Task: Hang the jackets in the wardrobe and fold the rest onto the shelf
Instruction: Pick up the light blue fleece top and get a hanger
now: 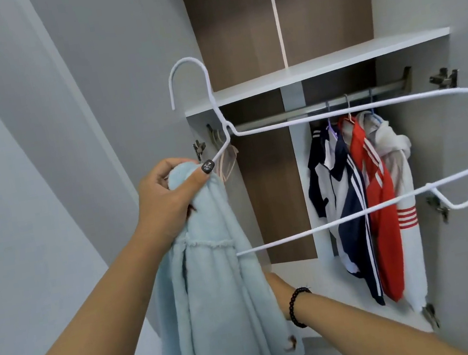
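Along the rail, the stretch left of the three hung jackets is bare, except for a pale hanger at the far left end. A white wire hanger held in front crosses the rail, and the blue garment blocks the lower left.

White flat wardrobe shelf running across the open wardrobe, brown wood-grain back panel above and below it. Just under the shelf, grey metal hanging rail carrying three garments close together on the right part: navy-and-white striped jacket, red jacket with white stripes, white hooded jacket with red cuff bands. Pale pink empty hanger at the rail's left end.
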### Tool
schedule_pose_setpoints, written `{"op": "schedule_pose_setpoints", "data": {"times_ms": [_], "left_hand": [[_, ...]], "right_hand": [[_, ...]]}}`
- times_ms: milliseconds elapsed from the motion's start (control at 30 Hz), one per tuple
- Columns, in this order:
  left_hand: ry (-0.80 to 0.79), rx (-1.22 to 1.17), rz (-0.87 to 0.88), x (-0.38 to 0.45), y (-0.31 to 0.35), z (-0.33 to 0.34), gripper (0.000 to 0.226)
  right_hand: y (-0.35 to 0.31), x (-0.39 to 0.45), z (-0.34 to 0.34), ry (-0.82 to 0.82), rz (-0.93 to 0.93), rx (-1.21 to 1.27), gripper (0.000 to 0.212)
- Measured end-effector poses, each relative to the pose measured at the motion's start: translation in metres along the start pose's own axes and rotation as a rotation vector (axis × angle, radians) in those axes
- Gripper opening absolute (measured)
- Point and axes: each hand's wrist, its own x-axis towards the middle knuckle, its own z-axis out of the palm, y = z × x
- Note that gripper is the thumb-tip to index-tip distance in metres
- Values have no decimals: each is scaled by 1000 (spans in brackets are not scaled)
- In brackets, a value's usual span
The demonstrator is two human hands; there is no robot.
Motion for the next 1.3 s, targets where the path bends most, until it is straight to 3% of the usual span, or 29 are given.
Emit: {"op": "schedule_pose_setpoints", "data": {"times_ms": [67,133,233,333,400,533,700,833,1067,1167,1300], "left_hand": [[31,54,-27,3,-2,5,36],[41,91,-47,5,-6,6,27],[0,145,-94,0,-16,7,26],[-93,296,-134,-11,-27,17,33],[-114,373,-143,-15,-35,26,36],[-90,411,-146,-10,-44,36,44],[-101,415,-143,2,-46,56,67],[-55,375,-165,6,-54,79,51],[8,436,-186,-9,-80,145,41],[59,535,-141,-16,-81,167,38],[127,609,-66,-18,-79,177,39]], "right_hand": [[7,-15,-9,35,46,-127,10],[20,-27,-29,106,136,-83,13],[51,-50,-83,306,256,-170,15],[74,-70,-143,319,346,-497,6],[88,-84,-179,336,412,-642,14],[105,-107,-237,472,464,-514,15],[111,-110,-287,522,549,-304,6],[111,-107,-315,578,530,-346,17],[89,-100,-338,585,426,-486,16],[82,-104,-350,495,340,-622,10],[84,-109,-368,308,291,-749,25]]}}
